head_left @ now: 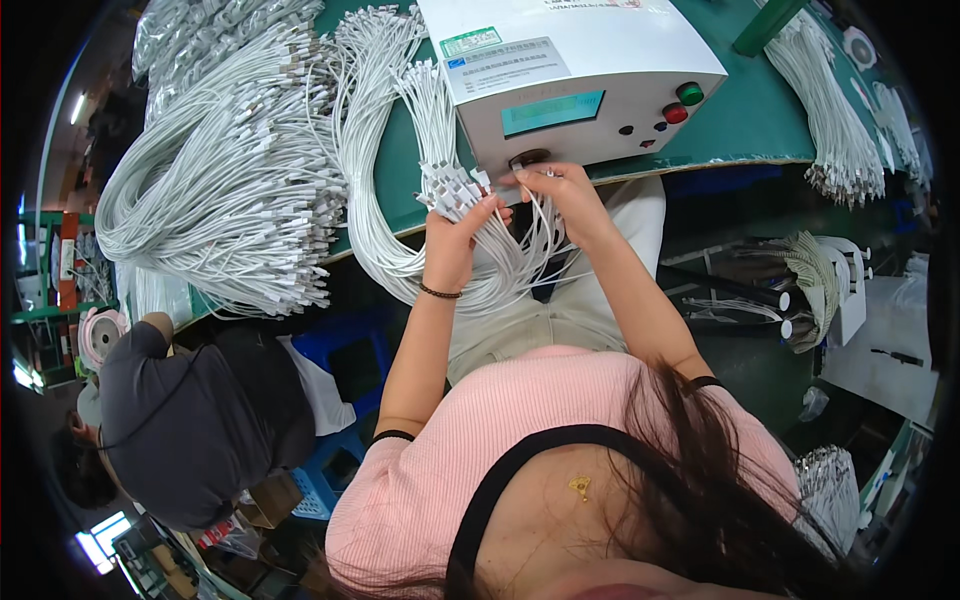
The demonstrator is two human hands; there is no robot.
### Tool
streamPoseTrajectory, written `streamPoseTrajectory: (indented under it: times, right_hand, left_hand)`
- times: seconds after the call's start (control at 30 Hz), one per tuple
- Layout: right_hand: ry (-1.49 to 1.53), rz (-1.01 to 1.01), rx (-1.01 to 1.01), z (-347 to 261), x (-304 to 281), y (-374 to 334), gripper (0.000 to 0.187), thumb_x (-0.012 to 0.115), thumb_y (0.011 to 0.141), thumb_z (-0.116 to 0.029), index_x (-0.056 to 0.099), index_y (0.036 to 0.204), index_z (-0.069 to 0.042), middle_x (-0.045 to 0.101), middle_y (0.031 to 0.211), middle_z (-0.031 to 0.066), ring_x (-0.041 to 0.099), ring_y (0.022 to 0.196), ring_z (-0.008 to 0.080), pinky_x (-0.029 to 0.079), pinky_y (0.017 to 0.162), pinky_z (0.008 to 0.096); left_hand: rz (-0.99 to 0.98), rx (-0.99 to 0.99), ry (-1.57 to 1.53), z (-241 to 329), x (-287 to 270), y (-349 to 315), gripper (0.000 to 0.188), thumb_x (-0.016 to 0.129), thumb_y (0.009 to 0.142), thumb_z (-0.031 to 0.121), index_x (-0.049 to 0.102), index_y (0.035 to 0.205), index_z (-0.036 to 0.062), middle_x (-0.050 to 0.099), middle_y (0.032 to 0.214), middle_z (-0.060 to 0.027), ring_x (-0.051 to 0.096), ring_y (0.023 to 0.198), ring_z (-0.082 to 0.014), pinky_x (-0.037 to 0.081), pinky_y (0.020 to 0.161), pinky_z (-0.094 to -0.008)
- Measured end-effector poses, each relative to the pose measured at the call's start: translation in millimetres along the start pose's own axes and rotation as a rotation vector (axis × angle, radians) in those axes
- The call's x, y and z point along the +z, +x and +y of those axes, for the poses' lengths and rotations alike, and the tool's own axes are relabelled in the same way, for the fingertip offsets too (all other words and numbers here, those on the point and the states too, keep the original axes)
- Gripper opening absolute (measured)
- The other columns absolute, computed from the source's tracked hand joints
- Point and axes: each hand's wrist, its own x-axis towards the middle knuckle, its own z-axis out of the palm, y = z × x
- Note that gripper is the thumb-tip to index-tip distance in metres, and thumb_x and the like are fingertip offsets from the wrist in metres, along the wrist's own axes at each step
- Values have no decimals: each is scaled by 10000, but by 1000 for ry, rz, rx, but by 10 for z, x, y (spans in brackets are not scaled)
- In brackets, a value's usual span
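A white box-shaped tester with a lit screen stands on the bench in front of me. My right hand pinches a white cable connector right at the round dark socket on the tester's lower front. Whether the plug sits inside the socket cannot be made out. My left hand is closed around a bundle of white cables near their connector ends, just left of the socket. The cables' loops hang over the bench edge above my lap.
A large heap of white cables covers the bench on the left. More cable bundles hang at the right edge, beyond a green post. A co-worker sits behind to the left, near a blue stool.
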Motion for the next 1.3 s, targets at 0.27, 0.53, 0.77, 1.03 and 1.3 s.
streamPoseTrajectory:
  times: [0.27, 0.53, 0.77, 1.03, 1.3]
  right_hand:
    - [-55, 6, -46, 6, 3, -16, 250, 627, 875, -197, 697, 971, 23, 556, 696, -13, 510, 691, 71, 403, 680, 226]
    - [-153, 46, -144, 94, 48, -142, 207, 668, 856, -179, 686, 882, 26, 654, 742, 30, 559, 709, 58, 421, 642, 212]
    - [-31, 173, -132, 152, 43, -100, 200, 693, 834, -180, 682, 856, 18, 666, 748, 43, 572, 709, 66, 429, 653, 213]
    - [81, 178, -80, 56, 80, -37, 183, 706, 819, -173, 681, 857, 4, 654, 752, 30, 563, 681, 71, 430, 651, 213]
    - [-107, 2, -54, 23, 35, -110, 221, 703, 826, -191, 681, 883, 21, 663, 777, 31, 572, 708, 57, 441, 657, 221]
  left_hand:
    - [-4, -13, 0, -21, 1, 9, 199, 665, 838, 40, 605, 1009, -43, 666, 872, -107, 667, 757, -198, 556, 688, -317]
    - [-94, -25, 39, -104, 5, -14, 224, 655, 839, 26, 598, 1045, -44, 671, 897, -107, 666, 781, -188, 542, 697, -299]
    - [-72, -37, 22, -19, -7, 11, 245, 647, 851, 54, 574, 1061, -48, 667, 925, -110, 672, 838, -214, 546, 752, -325]
    - [-55, 12, 12, 25, 26, 58, 232, 657, 845, 44, 569, 1044, -37, 663, 925, -116, 673, 827, -214, 553, 729, -325]
    - [-65, -24, 70, -60, 4, 14, 226, 649, 849, 38, 564, 1048, -27, 662, 933, -119, 673, 828, -215, 558, 732, -330]
